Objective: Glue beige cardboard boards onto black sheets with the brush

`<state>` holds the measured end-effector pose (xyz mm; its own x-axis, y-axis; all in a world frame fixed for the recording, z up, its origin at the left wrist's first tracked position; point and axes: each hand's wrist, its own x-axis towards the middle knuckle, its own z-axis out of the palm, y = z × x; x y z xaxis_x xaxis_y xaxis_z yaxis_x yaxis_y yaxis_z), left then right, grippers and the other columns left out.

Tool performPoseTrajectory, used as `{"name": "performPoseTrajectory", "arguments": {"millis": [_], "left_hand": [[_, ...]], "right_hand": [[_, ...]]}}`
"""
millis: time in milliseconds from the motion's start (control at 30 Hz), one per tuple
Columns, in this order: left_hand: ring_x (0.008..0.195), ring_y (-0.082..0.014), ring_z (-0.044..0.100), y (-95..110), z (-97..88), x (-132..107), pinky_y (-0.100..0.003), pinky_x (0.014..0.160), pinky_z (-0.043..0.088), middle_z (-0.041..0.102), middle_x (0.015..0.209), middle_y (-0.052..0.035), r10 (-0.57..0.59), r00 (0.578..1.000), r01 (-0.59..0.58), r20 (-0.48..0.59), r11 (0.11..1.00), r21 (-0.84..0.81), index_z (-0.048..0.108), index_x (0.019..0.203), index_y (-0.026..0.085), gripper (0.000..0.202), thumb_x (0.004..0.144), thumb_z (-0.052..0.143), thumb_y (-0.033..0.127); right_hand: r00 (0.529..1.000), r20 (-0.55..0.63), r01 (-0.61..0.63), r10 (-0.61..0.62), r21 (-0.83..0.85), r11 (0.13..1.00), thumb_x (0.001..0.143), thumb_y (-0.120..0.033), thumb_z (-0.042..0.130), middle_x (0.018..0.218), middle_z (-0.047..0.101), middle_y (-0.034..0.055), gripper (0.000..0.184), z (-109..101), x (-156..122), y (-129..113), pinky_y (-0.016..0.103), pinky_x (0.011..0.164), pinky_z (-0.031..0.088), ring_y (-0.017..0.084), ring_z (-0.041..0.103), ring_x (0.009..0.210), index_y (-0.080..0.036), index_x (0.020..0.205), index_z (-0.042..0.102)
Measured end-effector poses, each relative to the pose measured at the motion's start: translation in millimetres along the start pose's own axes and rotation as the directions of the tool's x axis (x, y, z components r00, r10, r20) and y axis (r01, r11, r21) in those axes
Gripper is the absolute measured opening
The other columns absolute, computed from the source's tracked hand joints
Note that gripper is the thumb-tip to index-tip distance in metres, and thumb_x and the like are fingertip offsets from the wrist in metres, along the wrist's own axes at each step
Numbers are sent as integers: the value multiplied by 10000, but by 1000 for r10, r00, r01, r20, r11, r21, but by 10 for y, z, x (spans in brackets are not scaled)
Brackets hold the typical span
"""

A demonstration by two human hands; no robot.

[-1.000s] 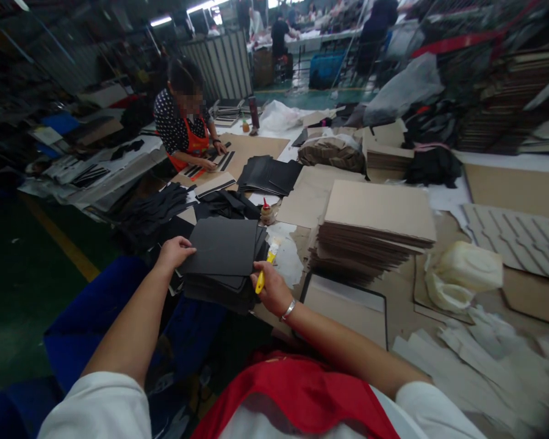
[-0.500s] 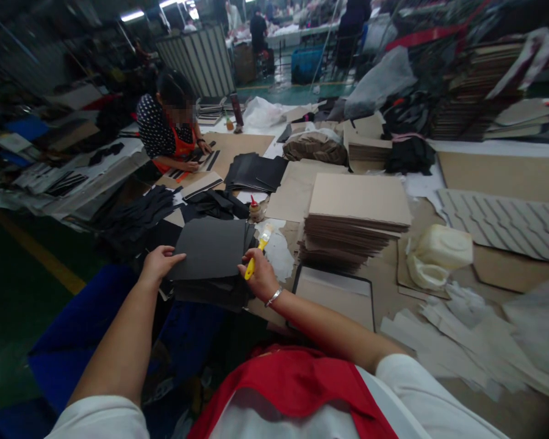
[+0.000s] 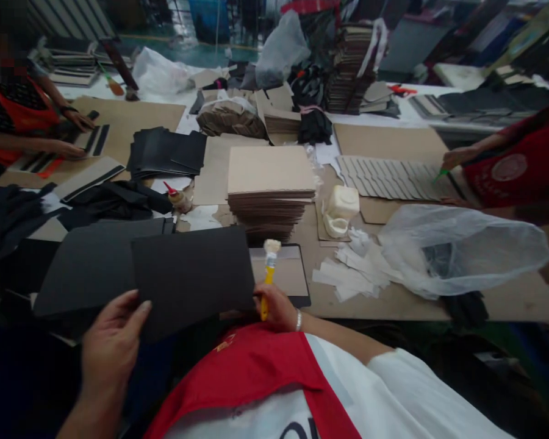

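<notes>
My left hand (image 3: 112,341) grips the near left corner of a black sheet (image 3: 192,274), thumb on top, and holds it lifted above a pile of black sheets (image 3: 86,262). My right hand (image 3: 277,305) pinches the sheet's right edge and also holds a yellow-handled brush (image 3: 269,268) upright, bristles at the top. Just beyond the brush lies a board with a black border (image 3: 288,277) on the table.
A tall stack of brown boards (image 3: 269,183) stands behind the brush, with a glue bottle (image 3: 176,195) to its left and a white container (image 3: 341,207) to its right. A clear plastic bag (image 3: 457,247) lies right. Co-workers' hands work at far left (image 3: 68,146) and far right (image 3: 452,158).
The top black sheet has come off the pile and moved right and toward me, held in both hands. My view has swung to the right.
</notes>
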<state>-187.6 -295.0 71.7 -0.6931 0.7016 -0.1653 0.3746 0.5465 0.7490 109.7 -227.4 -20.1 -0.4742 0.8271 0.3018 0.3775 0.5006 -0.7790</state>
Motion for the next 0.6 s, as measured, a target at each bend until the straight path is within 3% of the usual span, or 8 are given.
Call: {"name": "performPoseTrajectory", "arguments": {"millis": [67, 133, 200, 267, 400, 600], "left_hand": [[906, -223, 637, 117, 556, -186, -382, 838, 517, 676, 966, 5, 27, 982, 4, 188, 987, -159, 594, 1020, 277, 432, 663, 624, 517], [832, -209, 646, 138, 1088, -252, -358, 772, 528, 681, 901, -41, 71, 928, 37, 366, 960, -279, 606, 967, 195, 435, 653, 635, 495], [784, -195, 641, 76, 1525, -230, -340, 738, 520, 676, 856, -62, 111, 896, 44, 430, 941, -335, 604, 925, 150, 436, 640, 636, 478], [736, -183, 629, -18, 1828, -169, -327, 711, 509, 665, 803, -62, 125, 891, 20, 436, 949, -315, 603, 890, 132, 404, 632, 632, 441], [664, -169, 603, -134, 2076, -69, -299, 642, 485, 636, 728, -40, 123, 898, -36, 422, 977, -208, 602, 872, 135, 316, 651, 599, 361], [626, -143, 560, -142, 2091, -55, -296, 652, 476, 585, 716, -17, 190, 901, -178, 391, 982, -67, 594, 929, 127, 301, 692, 595, 312]], "right_hand": [[992, -75, -107, 98, -126, 986, 798, -183, 463, 867, 603, 44, 193, -299, -379, 281, 289, 722, 510, 152, 595, 782, -207, 983, 510], [976, -139, -196, 167, -226, 954, 806, -187, 459, 839, 604, 44, 177, -532, -664, 508, 280, 692, 511, 153, 599, 756, -199, 974, 514], [964, -167, -248, 206, -295, 923, 809, -188, 457, 828, 604, 49, 174, -681, -835, 681, 284, 689, 511, 160, 601, 757, -193, 973, 514], [959, -174, -273, 225, -339, 900, 804, -182, 456, 833, 605, 60, 185, -755, -909, 807, 302, 698, 510, 173, 600, 769, -185, 980, 513], [950, -174, -305, 258, -365, 879, 799, -167, 446, 852, 607, 67, 216, -793, -921, 937, 324, 716, 506, 183, 601, 788, -181, 1006, 506], [970, -101, -243, 222, -352, 904, 812, -224, 446, 832, 620, 69, 214, -853, -905, 886, 298, 666, 516, 173, 615, 749, -172, 1006, 521]]}}
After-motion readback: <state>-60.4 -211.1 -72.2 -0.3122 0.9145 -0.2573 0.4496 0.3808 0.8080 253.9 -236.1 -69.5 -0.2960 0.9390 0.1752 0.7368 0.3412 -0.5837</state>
